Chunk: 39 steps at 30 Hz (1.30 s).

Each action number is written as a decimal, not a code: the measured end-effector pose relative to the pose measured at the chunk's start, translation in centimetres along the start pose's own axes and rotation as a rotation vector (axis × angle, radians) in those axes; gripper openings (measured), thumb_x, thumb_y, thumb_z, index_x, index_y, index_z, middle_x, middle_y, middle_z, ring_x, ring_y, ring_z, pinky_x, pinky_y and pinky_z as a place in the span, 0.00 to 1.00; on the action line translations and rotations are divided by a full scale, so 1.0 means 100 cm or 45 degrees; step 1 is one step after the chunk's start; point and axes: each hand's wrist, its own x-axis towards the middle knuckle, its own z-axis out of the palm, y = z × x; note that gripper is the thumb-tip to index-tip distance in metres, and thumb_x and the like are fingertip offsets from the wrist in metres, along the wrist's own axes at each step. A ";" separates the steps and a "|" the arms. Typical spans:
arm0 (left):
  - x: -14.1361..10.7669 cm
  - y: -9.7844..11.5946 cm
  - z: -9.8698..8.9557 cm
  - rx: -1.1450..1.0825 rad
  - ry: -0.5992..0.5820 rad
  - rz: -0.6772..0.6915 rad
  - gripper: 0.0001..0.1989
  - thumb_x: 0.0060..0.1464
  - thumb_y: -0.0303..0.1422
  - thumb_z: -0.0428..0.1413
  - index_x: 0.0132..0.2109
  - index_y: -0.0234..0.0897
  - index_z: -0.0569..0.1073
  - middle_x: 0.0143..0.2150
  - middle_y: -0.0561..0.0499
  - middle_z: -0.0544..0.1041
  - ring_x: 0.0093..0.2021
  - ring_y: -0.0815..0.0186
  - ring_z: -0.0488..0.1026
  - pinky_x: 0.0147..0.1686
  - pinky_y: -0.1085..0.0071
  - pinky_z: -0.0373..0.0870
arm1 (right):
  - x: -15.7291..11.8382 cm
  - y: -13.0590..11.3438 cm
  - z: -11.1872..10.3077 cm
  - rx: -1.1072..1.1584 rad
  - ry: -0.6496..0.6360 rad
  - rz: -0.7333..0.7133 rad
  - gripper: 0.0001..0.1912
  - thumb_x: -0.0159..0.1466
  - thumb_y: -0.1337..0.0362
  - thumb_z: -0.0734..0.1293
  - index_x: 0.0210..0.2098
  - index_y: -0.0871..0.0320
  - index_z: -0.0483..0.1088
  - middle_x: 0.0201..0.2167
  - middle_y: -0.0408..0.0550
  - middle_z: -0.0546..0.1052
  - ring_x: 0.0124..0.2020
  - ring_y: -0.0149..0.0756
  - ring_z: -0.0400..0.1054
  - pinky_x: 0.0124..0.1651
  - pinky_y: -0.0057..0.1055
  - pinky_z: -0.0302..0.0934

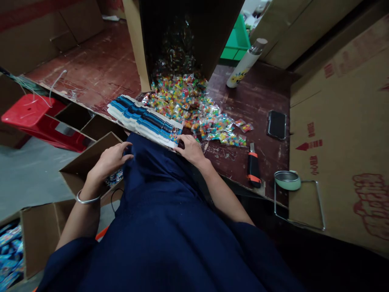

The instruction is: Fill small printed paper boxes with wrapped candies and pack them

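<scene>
A long fanned row of blue-and-white printed packets point(142, 117) lies along the table's near edge. At its right end my right hand point(192, 151) pinches the front packet between thumb and fingers. My left hand point(112, 160), with a metal bangle on its wrist, hovers beside my lap, just off the table edge. Its thumb and fingers are apart and hold nothing. Behind the row, small clear bags of colourful candy point(182, 101) spill out of a tipped cardboard box point(136, 44) onto the table.
On the reddish table point(82, 61) are an orange-black box cutter point(253, 166), a phone point(276, 125) and a white bottle point(244, 67). A metal frame holds a green bowl point(287, 181) at right. Left are a red stool point(30, 111) and an open carton point(39, 239) of blue packets.
</scene>
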 end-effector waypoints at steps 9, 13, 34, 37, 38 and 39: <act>0.006 0.035 0.086 -0.889 -0.369 -0.278 0.25 0.52 0.54 0.66 0.40 0.35 0.75 0.46 0.40 0.84 0.45 0.56 0.83 0.44 0.62 0.79 | -0.034 -0.030 -0.004 0.190 0.376 -0.213 0.07 0.70 0.62 0.66 0.38 0.49 0.78 0.46 0.51 0.85 0.50 0.45 0.79 0.58 0.49 0.73; 0.005 0.036 0.107 -1.351 -0.452 -0.389 0.29 0.54 0.58 0.63 0.45 0.34 0.77 0.48 0.38 0.84 0.50 0.51 0.83 0.50 0.56 0.80 | -0.055 -0.056 -0.001 0.320 0.160 -0.429 0.06 0.69 0.64 0.69 0.40 0.46 0.79 0.46 0.48 0.85 0.53 0.46 0.79 0.58 0.50 0.75; -0.009 0.044 0.109 -1.236 -0.478 -0.376 0.21 0.39 0.41 0.76 0.37 0.31 0.83 0.29 0.50 0.81 0.27 0.69 0.76 0.29 0.75 0.72 | -0.043 -0.087 -0.026 0.730 0.103 0.145 0.24 0.61 0.44 0.75 0.45 0.54 0.71 0.28 0.41 0.77 0.27 0.33 0.71 0.33 0.29 0.65; -0.011 0.048 0.118 -1.271 -0.222 -0.311 0.21 0.37 0.41 0.77 0.35 0.32 0.82 0.30 0.51 0.81 0.27 0.69 0.75 0.31 0.74 0.74 | -0.046 -0.087 -0.014 0.786 0.101 0.201 0.21 0.62 0.44 0.74 0.42 0.55 0.74 0.36 0.46 0.80 0.35 0.37 0.75 0.38 0.32 0.69; -0.013 0.049 0.122 -1.262 -0.144 -0.286 0.21 0.37 0.42 0.77 0.33 0.32 0.81 0.29 0.51 0.81 0.27 0.69 0.75 0.31 0.73 0.74 | -0.048 -0.088 -0.010 0.775 0.110 0.227 0.20 0.64 0.44 0.72 0.38 0.55 0.75 0.34 0.45 0.80 0.34 0.36 0.74 0.38 0.32 0.69; -0.014 0.051 0.125 -1.240 -0.075 -0.257 0.21 0.38 0.43 0.76 0.31 0.32 0.80 0.28 0.52 0.80 0.27 0.69 0.75 0.32 0.73 0.74 | -0.049 -0.088 -0.006 0.757 0.137 0.256 0.18 0.66 0.46 0.70 0.36 0.55 0.75 0.31 0.44 0.78 0.31 0.35 0.73 0.37 0.31 0.68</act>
